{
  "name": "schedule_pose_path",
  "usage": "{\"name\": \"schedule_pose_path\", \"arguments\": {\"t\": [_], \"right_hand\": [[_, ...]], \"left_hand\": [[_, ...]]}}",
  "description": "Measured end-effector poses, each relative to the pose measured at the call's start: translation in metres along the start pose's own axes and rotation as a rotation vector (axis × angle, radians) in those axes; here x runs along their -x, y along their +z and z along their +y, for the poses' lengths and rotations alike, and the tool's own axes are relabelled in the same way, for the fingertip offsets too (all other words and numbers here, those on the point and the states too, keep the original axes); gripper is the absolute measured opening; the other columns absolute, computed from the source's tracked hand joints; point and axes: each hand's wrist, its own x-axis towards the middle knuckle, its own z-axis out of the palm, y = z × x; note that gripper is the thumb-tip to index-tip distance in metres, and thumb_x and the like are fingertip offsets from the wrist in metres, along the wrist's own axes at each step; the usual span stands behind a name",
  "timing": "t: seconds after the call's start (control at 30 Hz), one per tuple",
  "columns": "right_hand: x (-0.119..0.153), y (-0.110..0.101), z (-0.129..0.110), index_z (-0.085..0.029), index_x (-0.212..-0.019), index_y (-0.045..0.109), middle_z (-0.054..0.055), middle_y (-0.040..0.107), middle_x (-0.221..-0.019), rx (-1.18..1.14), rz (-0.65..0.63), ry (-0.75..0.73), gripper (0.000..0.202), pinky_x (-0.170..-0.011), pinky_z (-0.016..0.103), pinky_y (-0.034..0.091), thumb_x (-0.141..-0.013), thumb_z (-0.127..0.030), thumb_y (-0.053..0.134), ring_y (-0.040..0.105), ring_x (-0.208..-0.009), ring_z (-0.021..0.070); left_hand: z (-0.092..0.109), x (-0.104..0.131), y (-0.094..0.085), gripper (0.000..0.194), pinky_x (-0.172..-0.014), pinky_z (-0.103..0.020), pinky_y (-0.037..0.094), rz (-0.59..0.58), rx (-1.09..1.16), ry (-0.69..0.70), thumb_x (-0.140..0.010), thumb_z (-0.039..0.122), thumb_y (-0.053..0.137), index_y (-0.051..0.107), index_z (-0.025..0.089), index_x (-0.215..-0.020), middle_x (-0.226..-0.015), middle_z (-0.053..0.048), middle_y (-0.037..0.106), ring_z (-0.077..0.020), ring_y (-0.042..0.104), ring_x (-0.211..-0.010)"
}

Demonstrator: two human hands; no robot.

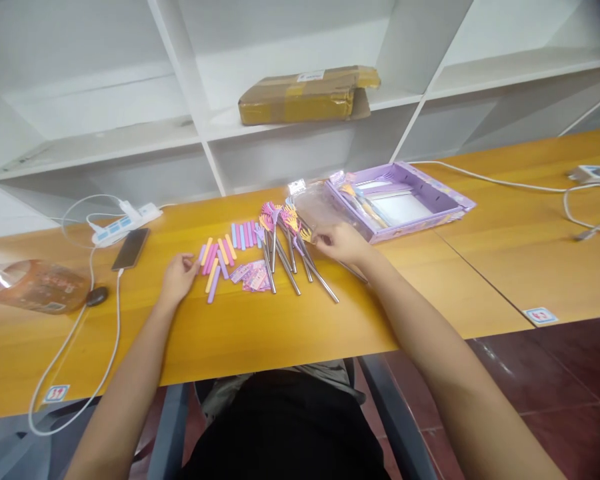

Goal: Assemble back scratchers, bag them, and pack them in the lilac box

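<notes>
My left hand (179, 277) rests on the table, fingers loosely curled and apart, beside short pastel sticks (213, 260) in yellow, pink and purple. Pinched in my right hand (343, 241) is a back scratcher with a yellow hand-shaped head (305, 235); its metal rod runs under my wrist. Left of that hand lies a pile of metal back scratchers (285, 250) with pink, purple, yellow and blue heads. A row of pink, purple and blue sticks (245, 235) sits behind the small printed cards (255, 275).
At the back right stands an open purple display box (420, 223) with a clear plastic flap (320, 203). To the left are a phone (131, 249), a power strip (127, 224), cables and an orange bottle (40, 285). A cardboard box (300, 100) sits on the shelf.
</notes>
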Motion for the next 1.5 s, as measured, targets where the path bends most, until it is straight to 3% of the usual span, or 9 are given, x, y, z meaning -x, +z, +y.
{"name": "schedule_pose_path", "arguments": {"t": [0.2,0.4,0.57,0.67,0.83,0.97,1.27,1.4,1.5], "right_hand": [[-0.004,0.012,-0.018,-0.023,-0.068,0.061,0.003,0.070,-0.073,0.119,-0.228,0.026,0.045,-0.067,0.032,0.034,-0.100,-0.055,0.071,0.056,-0.067,0.0185],[-0.008,0.028,-0.025,-0.023,-0.078,0.068,0.006,0.072,-0.076,0.226,-0.252,0.128,0.036,-0.066,0.034,0.031,-0.102,-0.050,0.070,0.060,-0.069,0.0216],[-0.008,0.030,-0.025,-0.023,-0.085,0.070,0.008,0.075,-0.080,0.210,-0.214,0.188,0.026,-0.065,0.034,0.030,-0.101,-0.043,0.068,0.061,-0.071,0.0225],[-0.012,0.031,-0.024,-0.023,-0.077,0.066,0.008,0.072,-0.074,0.190,-0.211,0.229,0.037,-0.065,0.035,0.029,-0.102,-0.050,0.066,0.058,-0.069,0.0223],[-0.015,0.031,-0.022,-0.023,-0.066,0.058,0.006,0.065,-0.067,0.113,-0.193,0.277,0.032,-0.066,0.035,0.028,-0.093,-0.037,0.069,0.054,-0.067,0.0204],[-0.015,0.026,-0.022,-0.023,-0.059,0.049,-0.002,0.050,-0.056,-0.028,-0.196,0.303,0.033,-0.063,0.033,0.029,-0.084,-0.032,0.069,0.044,-0.061,0.0154],[-0.017,-0.023,-0.028,-0.026,-0.060,0.031,-0.004,0.030,-0.056,-0.310,-0.039,0.424,0.045,-0.055,0.032,0.024,-0.091,-0.045,0.057,0.029,-0.056,0.0120],[0.019,-0.041,-0.062,-0.027,-0.065,0.028,-0.007,0.023,-0.060,-0.699,0.158,0.502,0.043,-0.053,0.031,0.018,-0.086,-0.038,0.064,0.019,-0.055,0.0104],[0.067,-0.022,-0.100,-0.026,-0.064,0.032,-0.007,0.023,-0.059,-0.971,0.369,0.540,0.046,-0.052,0.030,0.013,-0.089,-0.040,0.069,0.018,-0.053,0.0103]], "left_hand": [[-0.002,0.001,-0.009,0.032,-0.082,-0.037,0.051,-0.052,-0.109,-0.026,-0.083,0.045,0.072,0.073,0.020,-0.103,-0.092,-0.010,0.078,-0.0307,0.073,-0.089],[-0.002,0.002,-0.017,0.033,-0.082,-0.043,0.049,-0.068,-0.169,-0.101,-0.095,0.043,0.051,0.069,0.021,-0.079,-0.087,-0.022,0.078,-0.0419,0.073,-0.096],[0.009,0.005,-0.032,0.039,-0.076,-0.041,0.048,-0.100,-0.160,-0.104,-0.101,0.037,0.037,0.062,0.023,-0.074,-0.076,-0.016,0.071,-0.0377,0.070,-0.087],[0.024,0.029,-0.052,0.041,-0.068,-0.039,0.044,-0.150,-0.138,-0.071,-0.102,0.039,0.038,0.059,0.024,-0.070,-0.067,-0.011,0.063,-0.0332,0.064,-0.073],[0.059,0.114,-0.074,0.038,-0.070,-0.032,0.042,-0.235,0.063,0.176,-0.108,0.050,0.043,0.068,0.023,-0.099,-0.081,-0.002,0.066,-0.0240,0.058,-0.073],[0.080,0.162,-0.054,0.045,-0.074,-0.030,0.047,-0.386,0.236,0.221,-0.113,0.058,0.040,0.069,0.023,-0.108,-0.088,-0.001,0.070,-0.0212,0.061,-0.077],[0.077,0.184,-0.016,0.045,-0.085,-0.033,0.049,-0.421,0.334,0.263,-0.116,0.056,0.040,0.071,0.025,-0.124,-0.106,-0.005,0.076,-0.0237,0.069,-0.092],[0.079,0.194,-0.008,0.045,-0.081,-0.031,0.048,-0.467,0.384,0.290,-0.117,0.055,0.040,0.073,0.024,-0.118,-0.095,-0.002,0.074,-0.0210,0.066,-0.084],[0.078,0.201,0.004,0.045,-0.087,-0.031,0.050,-0.466,0.426,0.308,-0.117,0.053,0.040,0.074,0.024,-0.121,-0.104,-0.004,0.078,-0.0224,0.071,-0.094]]}}
